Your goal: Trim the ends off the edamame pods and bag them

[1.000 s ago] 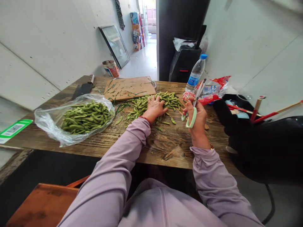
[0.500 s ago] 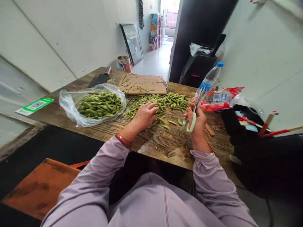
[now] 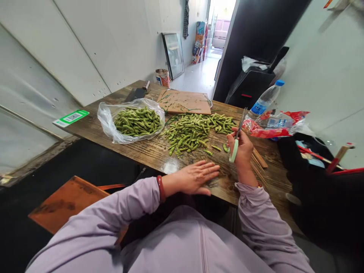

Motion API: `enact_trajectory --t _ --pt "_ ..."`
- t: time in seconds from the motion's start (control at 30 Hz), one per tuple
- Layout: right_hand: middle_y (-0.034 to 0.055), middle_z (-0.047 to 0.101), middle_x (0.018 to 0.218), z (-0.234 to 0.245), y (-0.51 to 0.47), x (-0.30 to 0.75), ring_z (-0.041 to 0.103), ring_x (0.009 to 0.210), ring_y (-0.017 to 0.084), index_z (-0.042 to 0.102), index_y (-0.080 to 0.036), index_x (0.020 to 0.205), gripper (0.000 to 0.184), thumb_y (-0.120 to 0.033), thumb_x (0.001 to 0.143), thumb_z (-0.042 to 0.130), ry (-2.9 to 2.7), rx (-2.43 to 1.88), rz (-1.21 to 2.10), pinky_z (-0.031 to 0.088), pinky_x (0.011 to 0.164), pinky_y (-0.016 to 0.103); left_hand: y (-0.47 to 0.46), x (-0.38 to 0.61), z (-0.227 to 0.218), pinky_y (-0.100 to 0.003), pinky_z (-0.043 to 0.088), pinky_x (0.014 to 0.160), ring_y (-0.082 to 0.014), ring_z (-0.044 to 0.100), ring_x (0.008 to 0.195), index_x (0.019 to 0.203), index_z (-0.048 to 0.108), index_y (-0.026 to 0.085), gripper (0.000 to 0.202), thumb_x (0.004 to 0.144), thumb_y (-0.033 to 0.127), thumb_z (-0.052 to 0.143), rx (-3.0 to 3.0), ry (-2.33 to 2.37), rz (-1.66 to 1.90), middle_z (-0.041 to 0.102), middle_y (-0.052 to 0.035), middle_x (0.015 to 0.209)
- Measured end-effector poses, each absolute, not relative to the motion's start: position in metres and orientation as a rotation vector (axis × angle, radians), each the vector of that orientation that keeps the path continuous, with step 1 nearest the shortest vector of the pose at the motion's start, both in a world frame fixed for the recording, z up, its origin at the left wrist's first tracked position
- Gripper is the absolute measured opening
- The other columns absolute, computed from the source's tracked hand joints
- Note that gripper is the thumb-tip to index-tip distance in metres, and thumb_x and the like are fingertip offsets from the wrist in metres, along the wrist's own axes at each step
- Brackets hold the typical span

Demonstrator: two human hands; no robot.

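My left hand [image 3: 197, 176] lies flat, fingers stretched out, at the table's near edge, with nothing held. Just beyond it a loose pile of green soybean pods [image 3: 189, 131] spreads over the wooden table [image 3: 148, 154], and a few single pods lie to its right. In my right hand [image 3: 243, 148] is a pair of scissors [image 3: 234, 151] with pale green handles, the blades pointing up and away from me. An open clear plastic bag [image 3: 105, 123] at the left holds more pods [image 3: 138, 120].
Behind the pile lies a wooden cutting board [image 3: 187, 100] with green scraps. A cleaver [image 3: 136, 94] rests at the far left. To the right are a water bottle [image 3: 265, 99], red plastic packaging [image 3: 265, 131] and thin wooden sticks [image 3: 258, 170]. An orange stool [image 3: 68, 204] stands below left.
My left hand has come off the pod pile and moved toward me, to the table's near edge. The right hand still holds the scissors. The view has swung slightly left.
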State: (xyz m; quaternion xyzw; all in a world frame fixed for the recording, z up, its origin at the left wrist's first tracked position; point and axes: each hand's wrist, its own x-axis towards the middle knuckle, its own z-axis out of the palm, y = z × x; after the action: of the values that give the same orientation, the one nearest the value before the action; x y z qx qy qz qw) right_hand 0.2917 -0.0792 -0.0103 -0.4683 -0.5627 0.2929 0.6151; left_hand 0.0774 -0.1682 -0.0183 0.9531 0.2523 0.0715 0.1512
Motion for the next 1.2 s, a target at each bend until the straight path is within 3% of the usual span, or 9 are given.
enact_trajectory --t 0.17,0.33,0.5,0.6,0.73,0.9,1.07,1.2 --pt "0.0007 0.066 0.086 -0.015 -0.076 0.287 0.059 0.067 0.016 0.069 -0.021 0.113 0.039 -0.046 0.083 0.071 -1.41 -1.142 0.547 0.05 0.062 0.029 -0.111 0.061 -0.007 -0.04 0.035 0.12 -0.0247 0.043 0.147 0.145 0.052 0.014 0.054 0.1 0.043 0.049 2.714 1.185 0.247 0.046 -0.017 0.157" --pt "0.0038 0.069 0.089 -0.019 -0.082 0.273 0.065 0.081 0.022 0.069 -0.023 0.113 0.037 -0.045 0.084 0.072 -1.676 -1.072 0.478 0.053 0.079 0.038 -0.119 0.021 0.013 -0.04 0.045 0.112 -0.0249 0.058 0.129 0.133 0.06 0.019 0.039 0.097 0.03 0.054 2.648 1.542 0.557 0.063 -0.0139 0.136" --pt "0.0075 0.07 0.094 -0.02 -0.087 0.265 0.066 0.086 0.025 0.068 -0.023 0.117 0.038 -0.046 0.087 0.069 -1.798 -1.035 0.421 0.054 0.083 0.041 -0.135 -0.042 0.009 -0.043 0.054 0.097 -0.0313 0.066 0.109 0.14 0.051 0.012 0.066 0.086 0.044 0.068 2.35 2.127 0.332 0.06 -0.0183 0.121" --pt "0.0085 0.07 0.097 -0.022 -0.086 0.265 0.066 0.088 0.025 0.067 -0.022 0.119 0.039 -0.047 0.089 0.067 -1.823 -1.045 0.401 0.054 0.084 0.041 -0.129 -0.053 -0.005 -0.041 0.052 0.1 -0.0307 0.064 0.112 0.135 0.055 0.013 0.063 0.083 0.044 0.072 2.338 2.046 0.33 0.06 -0.0169 0.12" --pt "0.0099 0.069 0.096 -0.025 -0.083 0.268 0.067 0.088 0.025 0.066 -0.018 0.12 0.042 -0.048 0.091 0.065 -1.846 -1.067 0.373 0.054 0.083 0.04 -0.101 -0.028 -0.019 -0.042 0.05 0.102 -0.0288 0.062 0.112 0.121 0.063 0.011 0.04 0.084 0.025 0.069 2.343 1.885 0.416 0.061 -0.0168 0.116" --pt "0.0102 0.07 0.095 -0.03 -0.077 0.272 0.067 0.089 0.026 0.067 -0.018 0.12 0.043 -0.051 0.092 0.064 -1.836 -1.082 0.333 0.055 0.085 0.041 -0.062 0.01 -0.015 -0.041 0.051 0.101 -0.0258 0.062 0.106 0.115 0.067 0.011 0.036 0.08 0.007 0.063 2.265 1.84 0.665 0.062 -0.014 0.11" --pt "0.0102 0.07 0.094 -0.03 -0.077 0.272 0.067 0.087 0.026 0.067 -0.019 0.118 0.043 -0.052 0.092 0.063 -1.841 -1.063 0.297 0.055 0.082 0.041 -0.045 0.023 0.006 -0.038 0.052 0.097 -0.0221 0.063 0.101 0.116 0.069 0.017 0.032 0.086 0.012 0.059 2.295 1.706 1.05 0.063 -0.0099 0.109" --pt "0.0106 0.07 0.094 -0.028 -0.079 0.272 0.067 0.086 0.026 0.067 -0.017 0.118 0.043 -0.051 0.092 0.063 -1.845 -1.064 0.301 0.056 0.081 0.041 -0.039 0.037 0.019 -0.036 0.052 0.096 -0.0226 0.064 0.102 0.116 0.07 0.014 0.028 0.091 0.019 0.058 2.364 1.761 0.941 0.063 -0.0129 0.114"
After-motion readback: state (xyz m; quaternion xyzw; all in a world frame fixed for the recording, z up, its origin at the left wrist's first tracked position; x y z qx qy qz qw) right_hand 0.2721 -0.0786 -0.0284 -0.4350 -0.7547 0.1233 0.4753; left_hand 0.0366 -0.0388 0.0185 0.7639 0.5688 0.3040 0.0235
